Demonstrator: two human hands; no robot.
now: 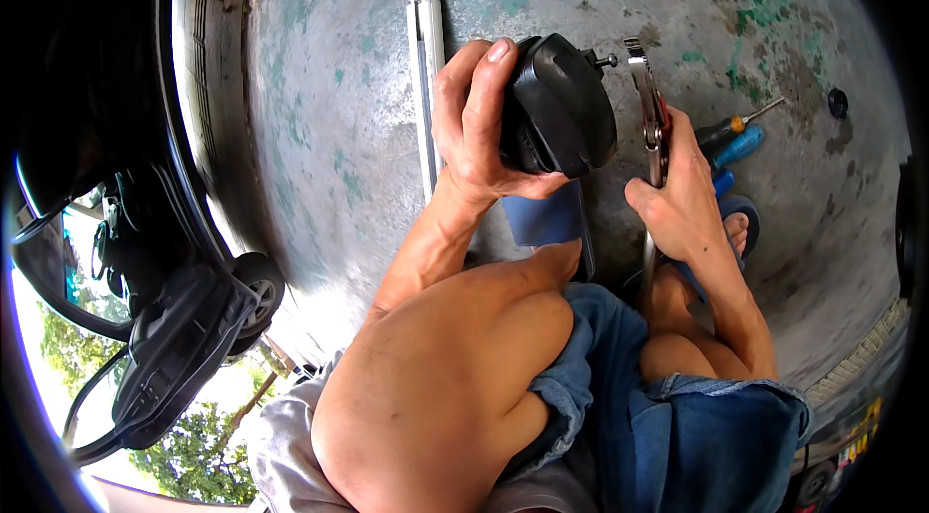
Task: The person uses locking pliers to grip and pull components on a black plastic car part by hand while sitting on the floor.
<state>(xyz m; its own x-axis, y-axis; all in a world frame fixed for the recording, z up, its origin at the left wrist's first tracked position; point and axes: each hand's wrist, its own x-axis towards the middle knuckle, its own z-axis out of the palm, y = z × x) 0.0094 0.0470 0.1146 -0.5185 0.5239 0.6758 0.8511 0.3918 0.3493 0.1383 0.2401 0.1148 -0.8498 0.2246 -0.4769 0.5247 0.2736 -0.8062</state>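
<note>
Concrete floor (329, 19), grey under worn green paint, is bordered beyond its left edge by a parked dark car (174, 358). Above the middle of this floor, a rounded black housing (566, 106) is held by the left grip (474, 140), spread wide, with fingers over the far left side and the thumb beneath. Locking pliers (646, 92) are wrapped in the right grip (682, 179), their long axis set roughly upright in view. From the housing's right side a small bolt (606, 60) is pointed toward the pliers' head, roughly crosswise to their axis; the two are seen just apart, and how far the jaws are parted cannot be told. The bolt is thus faced by the right hand's tool, while its housing is borne by the left. Farther out, a metal channel (426, 48) is laid toward the floor's left edge; a screwdriver (721, 135), a blue-handled tool (743, 145) and a black round cap (838, 104) are scattered toward the right edge. No brand, label or writing can be read on housing or pliers.
</note>
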